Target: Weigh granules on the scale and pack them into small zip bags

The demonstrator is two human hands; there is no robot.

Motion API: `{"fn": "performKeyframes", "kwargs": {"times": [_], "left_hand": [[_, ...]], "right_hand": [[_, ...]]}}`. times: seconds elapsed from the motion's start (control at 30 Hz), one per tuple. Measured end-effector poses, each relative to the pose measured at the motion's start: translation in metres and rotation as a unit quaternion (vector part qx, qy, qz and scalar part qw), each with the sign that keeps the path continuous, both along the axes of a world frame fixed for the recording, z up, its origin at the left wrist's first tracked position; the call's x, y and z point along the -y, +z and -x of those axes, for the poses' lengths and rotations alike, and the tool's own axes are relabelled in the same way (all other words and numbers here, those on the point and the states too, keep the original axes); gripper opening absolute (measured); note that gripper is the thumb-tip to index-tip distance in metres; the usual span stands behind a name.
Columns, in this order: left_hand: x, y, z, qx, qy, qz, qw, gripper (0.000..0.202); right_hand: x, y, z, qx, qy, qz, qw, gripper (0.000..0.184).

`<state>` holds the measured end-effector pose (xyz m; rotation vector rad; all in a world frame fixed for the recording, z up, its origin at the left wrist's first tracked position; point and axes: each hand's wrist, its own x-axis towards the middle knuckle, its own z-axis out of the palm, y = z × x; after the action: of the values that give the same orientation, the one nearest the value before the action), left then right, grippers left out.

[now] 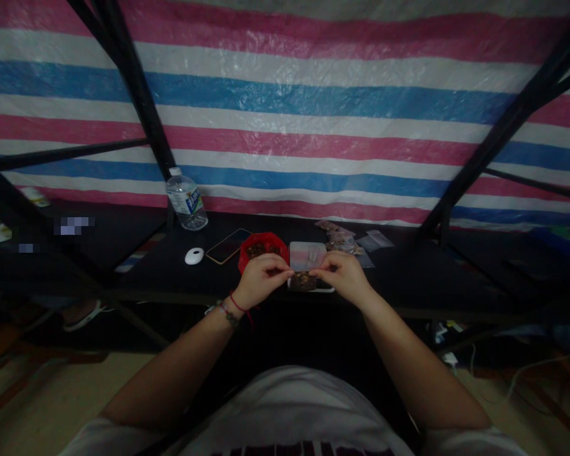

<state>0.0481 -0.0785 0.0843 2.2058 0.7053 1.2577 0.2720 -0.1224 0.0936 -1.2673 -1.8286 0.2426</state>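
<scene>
My left hand (265, 277) is closed in a pinch at the upper left corner of a small clear plastic bag (303, 282) with brown pieces inside. At the bag's upper right corner, my right hand (342, 276) pinches too. The bag hangs over a shallow white-edged box (331, 290), mostly hidden beneath it. Behind the bag is a pale translucent panel (308, 253), perhaps the box's lid. Just left of it, a red bag (283, 248) holds many small brown pieces, and my left hand covers its front part.
Several filled small bags (342, 242) lie at the right, beside a flat clear bag (376, 240). To the left are a phone (228, 246), a white oval object (194, 256) and a plastic bottle (187, 201). Black metal bars (140, 95) and a striped sheet (313, 126) stand behind.
</scene>
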Motion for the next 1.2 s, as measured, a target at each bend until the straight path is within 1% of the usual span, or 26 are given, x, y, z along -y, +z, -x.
{"fn": "performKeyframes", "kwargs": {"times": [0.07, 0.13, 0.17, 0.2, 0.27, 0.3, 0.33, 0.37, 0.43, 0.5, 0.53, 0.6, 0.67, 0.73, 0.83, 0.9, 0.97, 1.03, 1.2], "left_hand": [[-0.001, -0.002, -0.001, 0.011, 0.001, 0.015, 1.000, 0.015], [-0.001, -0.004, -0.002, 0.029, 0.008, 0.036, 0.999, 0.015], [-0.001, -0.005, -0.002, 0.041, 0.017, 0.049, 0.998, 0.015], [-0.001, -0.005, -0.003, 0.054, 0.028, 0.065, 0.996, 0.016], [0.000, -0.006, -0.004, 0.087, 0.051, 0.103, 0.990, 0.017], [0.000, -0.006, -0.005, 0.102, 0.057, 0.123, 0.985, 0.018], [0.000, -0.007, -0.006, 0.115, 0.057, 0.142, 0.982, 0.019], [-0.001, -0.008, -0.006, 0.125, 0.052, 0.158, 0.978, 0.020], [-0.006, -0.012, -0.006, 0.138, 0.033, 0.187, 0.972, 0.023], [-0.016, -0.017, -0.002, 0.145, 0.030, 0.209, 0.967, 0.028], [-0.023, -0.020, 0.002, 0.145, 0.041, 0.213, 0.965, 0.030], [-0.037, -0.026, 0.010, 0.139, 0.092, 0.191, 0.967, 0.029], [-0.050, -0.032, 0.019, 0.115, 0.148, 0.158, 0.970, 0.026], [-0.057, -0.036, 0.025, 0.063, 0.177, 0.133, 0.973, 0.024], [-0.061, -0.040, 0.028, -0.025, 0.177, 0.109, 0.978, 0.022], [-0.061, -0.043, 0.027, -0.060, 0.168, 0.098, 0.979, 0.021], [-0.061, -0.046, 0.026, -0.076, 0.160, 0.091, 0.980, 0.022], [-0.062, -0.048, 0.026, -0.083, 0.158, 0.087, 0.980, 0.022], [-0.063, -0.050, 0.028, -0.097, 0.154, 0.082, 0.980, 0.023]], "right_hand": [[-0.002, -0.003, 0.000, -0.024, -0.014, 0.006, 1.000, 0.035], [-0.004, -0.008, 0.001, -0.064, -0.005, 0.026, 0.998, 0.029], [-0.004, -0.012, 0.003, -0.084, 0.015, 0.044, 0.995, 0.024], [-0.004, -0.015, 0.005, -0.098, 0.044, 0.069, 0.992, 0.027], [-0.004, -0.022, 0.011, -0.102, 0.106, 0.128, 0.981, 0.046], [-0.005, -0.025, 0.013, -0.096, 0.126, 0.154, 0.975, 0.048], [-0.005, -0.026, 0.014, -0.091, 0.135, 0.173, 0.971, 0.045], [-0.007, -0.027, 0.014, -0.094, 0.133, 0.182, 0.970, 0.040], [-0.012, -0.025, 0.008, -0.132, 0.102, 0.170, 0.971, 0.033], [-0.020, -0.021, -0.009, -0.197, 0.045, 0.138, 0.970, 0.031], [-0.025, -0.020, -0.020, -0.233, 0.008, 0.122, 0.965, 0.032], [-0.036, -0.021, -0.046, -0.306, -0.065, 0.098, 0.945, 0.035], [-0.049, -0.027, -0.071, -0.379, -0.128, 0.079, 0.913, 0.040], [-0.062, -0.036, -0.091, -0.457, -0.152, 0.096, 0.871, 0.042], [-0.081, -0.048, -0.104, -0.547, -0.104, 0.156, 0.816, 0.037], [-0.092, -0.051, -0.105, -0.578, -0.069, 0.175, 0.794, 0.030], [-0.102, -0.051, -0.104, -0.596, -0.063, 0.172, 0.782, 0.021], [-0.112, -0.048, -0.104, -0.597, -0.065, 0.172, 0.781, 0.013], [-0.137, -0.044, -0.104, -0.543, -0.045, 0.203, 0.813, 0.006]]}}
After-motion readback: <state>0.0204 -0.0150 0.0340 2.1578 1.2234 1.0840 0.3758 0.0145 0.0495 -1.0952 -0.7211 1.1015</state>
